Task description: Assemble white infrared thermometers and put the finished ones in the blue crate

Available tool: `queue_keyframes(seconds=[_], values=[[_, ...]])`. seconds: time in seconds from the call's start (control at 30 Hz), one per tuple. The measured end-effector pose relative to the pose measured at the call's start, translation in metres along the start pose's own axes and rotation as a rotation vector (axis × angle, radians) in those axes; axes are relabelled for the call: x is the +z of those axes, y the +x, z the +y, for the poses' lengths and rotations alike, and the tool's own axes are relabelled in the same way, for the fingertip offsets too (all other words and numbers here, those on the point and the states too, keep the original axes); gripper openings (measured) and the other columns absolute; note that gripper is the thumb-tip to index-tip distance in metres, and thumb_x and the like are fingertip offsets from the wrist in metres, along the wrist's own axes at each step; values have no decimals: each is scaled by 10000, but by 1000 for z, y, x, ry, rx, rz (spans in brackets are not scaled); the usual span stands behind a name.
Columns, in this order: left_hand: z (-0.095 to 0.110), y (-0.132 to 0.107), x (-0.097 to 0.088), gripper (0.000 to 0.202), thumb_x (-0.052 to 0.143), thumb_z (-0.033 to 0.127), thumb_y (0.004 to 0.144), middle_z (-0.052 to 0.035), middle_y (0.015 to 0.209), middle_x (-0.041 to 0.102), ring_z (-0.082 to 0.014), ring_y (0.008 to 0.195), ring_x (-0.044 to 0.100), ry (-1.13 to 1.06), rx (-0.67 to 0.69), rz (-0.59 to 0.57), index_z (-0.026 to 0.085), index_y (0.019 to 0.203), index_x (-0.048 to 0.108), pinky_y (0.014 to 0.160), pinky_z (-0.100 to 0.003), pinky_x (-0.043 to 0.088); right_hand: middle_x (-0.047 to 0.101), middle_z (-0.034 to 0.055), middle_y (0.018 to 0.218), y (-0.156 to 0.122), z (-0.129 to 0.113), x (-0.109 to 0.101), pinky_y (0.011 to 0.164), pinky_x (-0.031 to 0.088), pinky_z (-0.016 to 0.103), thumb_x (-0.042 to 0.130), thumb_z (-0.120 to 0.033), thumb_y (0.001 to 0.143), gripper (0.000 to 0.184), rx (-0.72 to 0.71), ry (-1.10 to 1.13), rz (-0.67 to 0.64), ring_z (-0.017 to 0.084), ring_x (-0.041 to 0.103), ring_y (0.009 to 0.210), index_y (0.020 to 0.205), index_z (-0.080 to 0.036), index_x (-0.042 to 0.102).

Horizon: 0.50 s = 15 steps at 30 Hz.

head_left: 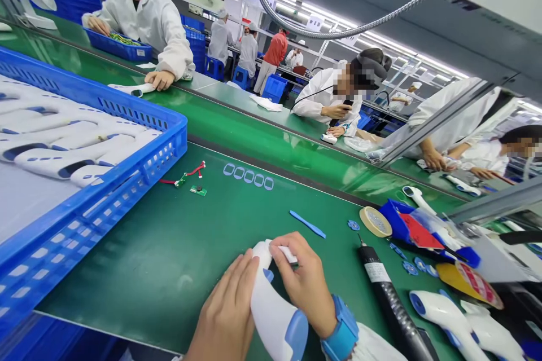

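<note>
Near edge of the table [169, 271]: left hand [226, 318] is laid along the side of a housing [275, 316], its fingers closed against the grip to steady it. Right hand [305, 285], with a blue wristband [344, 334], takes the head end. Its fingers [282, 251] are pinched narrow over a small white piece at the tip. The housing lies on the green mat with its butt end nearest.

Risk, as I judge it: uneven pressure at the tip could seat that piece crooked or flick it loose. The smooth curved shell could also roll under the left palm.

Look of the housing: glossy white plastic, pistol-curved, with a blue cap at the butt and a small blue patch near the head.

Just right: black driver [389, 299], close enough to be knocked by an elbow.
Mid-table: blue pry stick [307, 224], tape roll [375, 221], row of small rings [248, 176], circuit board [198, 190] beside red wires.
Left: blue crate [127, 180] holding white shells [63, 146].
Far side: co-workers in white coats beyond the belt.
</note>
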<state>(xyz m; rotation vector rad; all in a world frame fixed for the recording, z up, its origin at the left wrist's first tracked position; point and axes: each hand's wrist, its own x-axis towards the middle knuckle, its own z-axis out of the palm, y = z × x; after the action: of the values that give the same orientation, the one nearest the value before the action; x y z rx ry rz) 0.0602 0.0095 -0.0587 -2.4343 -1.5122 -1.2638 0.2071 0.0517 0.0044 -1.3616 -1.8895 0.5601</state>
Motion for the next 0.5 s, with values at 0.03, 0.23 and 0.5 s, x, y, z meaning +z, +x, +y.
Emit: queue_keyframes(seconds=[0.03,0.23,0.5], values=[[0,0,0,478,320,100,830,-118,1241,535,-202,1157,487,-2,2,7,96,1307,360,908,-297,469,586,27,765,0,0,0,657,442,253,486,-214,860,117,-16,0,-8,142,554,716,801,-197,587],[-1,0,0,496,316,90,830,-115,1239,539,-197,1149,496,-7,3,19,114,1325,334,898,-291,478,582,33,780,0,1,-2,643,441,266,475,-217,867,120,27,-36,1,149,549,712,812,-198,580],[-1,2,-3,481,309,49,815,-115,1231,543,-181,1163,483,-14,17,32,96,1289,375,915,-275,466,570,22,756,3,8,-5,629,421,249,473,-242,870,139,64,19,4,142,538,691,799,-192,582]])
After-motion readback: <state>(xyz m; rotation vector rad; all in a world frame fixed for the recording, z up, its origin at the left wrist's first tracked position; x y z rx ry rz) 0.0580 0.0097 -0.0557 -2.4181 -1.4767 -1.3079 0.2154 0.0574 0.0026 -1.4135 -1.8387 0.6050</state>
